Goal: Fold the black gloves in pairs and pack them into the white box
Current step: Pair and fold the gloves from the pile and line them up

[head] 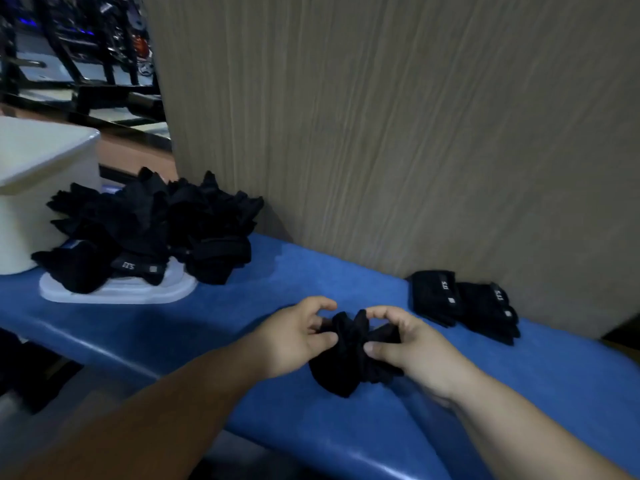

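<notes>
Far left: white box [20,220] stands on the blue bench [554,393]; only part of it is in view and I cannot see inside it.

Just right of the box: pile of black gloves [156,230], loose and unsorted. It lies partly on a flat white tray [117,294] and reaches back to the wood-grain panel [381,133].

Centre, near edge: left hand [294,341] and right hand [415,355] face each other with the glove bundle [341,368] between them. The fingers [320,302] of both hands are curled and clamped on it, thumbs on the near side and index fingers arched over the far side. The bundle rests on the bench, bunched at the middle. Its long axis runs roughly near to far between the two grips, though the black cloth blurs the outline.

Right, against the panel: folded gloves [464,303], apparently two flat pieces side by side with the labels up.

Judgement: a fold is in progress and packing is not yet done for this bundle.

Key relation: the box lies far and left of the bundle, well apart, with the pile in between. The left hand is the nearer one to the box. A carry should pass along the near side of the pile or over it, to avoid dragging loose gloves.
</notes>
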The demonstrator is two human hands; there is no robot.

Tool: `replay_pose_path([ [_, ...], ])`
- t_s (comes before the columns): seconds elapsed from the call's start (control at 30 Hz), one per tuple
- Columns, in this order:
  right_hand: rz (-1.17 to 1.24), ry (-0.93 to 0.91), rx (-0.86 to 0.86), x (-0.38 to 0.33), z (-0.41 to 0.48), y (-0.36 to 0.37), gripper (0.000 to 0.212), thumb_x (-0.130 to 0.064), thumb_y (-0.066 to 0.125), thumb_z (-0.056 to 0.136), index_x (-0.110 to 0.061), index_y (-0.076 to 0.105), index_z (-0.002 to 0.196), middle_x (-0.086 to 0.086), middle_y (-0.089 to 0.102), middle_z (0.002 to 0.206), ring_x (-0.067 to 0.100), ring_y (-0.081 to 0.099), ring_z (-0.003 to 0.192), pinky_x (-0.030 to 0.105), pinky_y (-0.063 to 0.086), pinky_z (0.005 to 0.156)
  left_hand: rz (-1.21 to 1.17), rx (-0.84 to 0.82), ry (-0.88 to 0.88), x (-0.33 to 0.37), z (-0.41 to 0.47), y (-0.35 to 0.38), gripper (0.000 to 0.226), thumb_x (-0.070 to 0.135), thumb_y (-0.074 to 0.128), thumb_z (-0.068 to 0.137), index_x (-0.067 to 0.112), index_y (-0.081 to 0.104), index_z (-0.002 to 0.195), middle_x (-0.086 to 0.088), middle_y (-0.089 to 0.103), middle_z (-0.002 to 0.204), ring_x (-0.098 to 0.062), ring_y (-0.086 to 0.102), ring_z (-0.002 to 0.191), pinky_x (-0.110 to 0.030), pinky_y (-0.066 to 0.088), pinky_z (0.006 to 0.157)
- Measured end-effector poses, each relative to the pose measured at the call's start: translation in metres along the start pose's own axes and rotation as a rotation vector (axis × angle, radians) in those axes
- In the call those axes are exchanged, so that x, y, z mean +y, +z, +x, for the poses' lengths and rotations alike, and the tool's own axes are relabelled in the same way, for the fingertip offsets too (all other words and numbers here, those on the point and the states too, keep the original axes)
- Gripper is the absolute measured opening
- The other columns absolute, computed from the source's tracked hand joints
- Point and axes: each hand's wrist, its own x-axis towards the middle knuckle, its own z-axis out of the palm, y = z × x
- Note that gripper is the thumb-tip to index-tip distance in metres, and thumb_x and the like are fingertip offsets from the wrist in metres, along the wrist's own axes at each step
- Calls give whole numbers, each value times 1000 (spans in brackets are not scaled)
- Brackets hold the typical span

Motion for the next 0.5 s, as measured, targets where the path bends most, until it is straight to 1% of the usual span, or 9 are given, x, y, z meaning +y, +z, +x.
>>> replay_pose_path([
  [0.07, 78, -13, 58, 3, -13, -7, 38, 6, 65, 84, -14, 60, 115, 14, 60, 76, 24, 55, 66, 31, 47, 62, -29, -50, 29, 7, 2, 13, 24, 11, 56, 94, 23, 52, 115, 3, 66, 87, -10, 61, 84, -27, 47, 82],
  [0.1, 137, -13, 77, 4, -19, -10, 35, 2, 65, 85, -14, 59, 116, 15, 59, 80, 23, 54, 67, 28, 46, 60, -46, -57, 40, 11, 2, 18, 18, 12, 55, 95, 20, 54, 111, 5, 65, 78, -9, 59, 77, -27, 45, 77],
  [0.17, 261, 9, 89, 5, -31, -16, 31, -18, 67, 84, -17, 59, 114, 10, 62, 85, 16, 57, 68, 22, 43, 56, -68, -36, 62, 15, 5, 29, 11, 12, 55, 95, 17, 57, 104, 9, 65, 73, -7, 59, 73, -27, 45, 73],
  [0.2, 297, 22, 74, 6, -37, -19, 36, -26, 70, 80, -19, 58, 113, 5, 65, 86, 14, 59, 69, 22, 43, 57, -58, -7, 75, 17, 6, 34, 7, 13, 56, 94, 16, 58, 101, 10, 65, 73, -6, 58, 73, -27, 45, 73],
  [0.23, 317, 24, 55, 9, -41, -21, 44, -29, 77, 75, -21, 57, 114, 2, 67, 87, 12, 61, 70, 23, 43, 60, -42, 26, 89, 19, 7, 39, 4, 14, 57, 93, 15, 58, 97, 10, 64, 74, -6, 58, 72, -27, 45, 73],
  [0.27, 332, 15, 43, 11, -43, -23, 52, -25, 80, 70, -21, 56, 116, 1, 68, 86, 11, 63, 71, 22, 45, 61, -21, 52, 100, 21, 9, 43, 2, 14, 58, 93, 14, 58, 94, 8, 63, 75, -6, 57, 71, -26, 45, 72],
  [0.37, 349, -33, 114, 19, -38, -26, 64, -8, 74, 59, -18, 53, 119, 7, 68, 84, 13, 64, 71, 23, 52, 65, 12, 72, 95, 24, 12, 50, 7, 16, 59, 92, 14, 56, 87, 4, 57, 71, -8, 52, 66, -24, 42, 67],
  [0.47, 354, -48, 208, 19, -32, -31, 65, -3, 72, 58, -18, 54, 118, 12, 63, 87, 19, 60, 75, 30, 51, 73, -49, 15, 61, 26, 15, 55, 10, 15, 56, 94, 10, 51, 86, -2, 56, 67, -14, 50, 65, -30, 41, 64],
  [0.5, 373, -47, 215, 19, -30, -34, 63, 0, 73, 60, -17, 55, 118, 12, 61, 87, 21, 58, 75, 31, 49, 71, -77, -10, 59, 26, 15, 56, 9, 13, 54, 95, 9, 51, 88, 0, 57, 66, -12, 50, 63, -26, 42, 62],
])
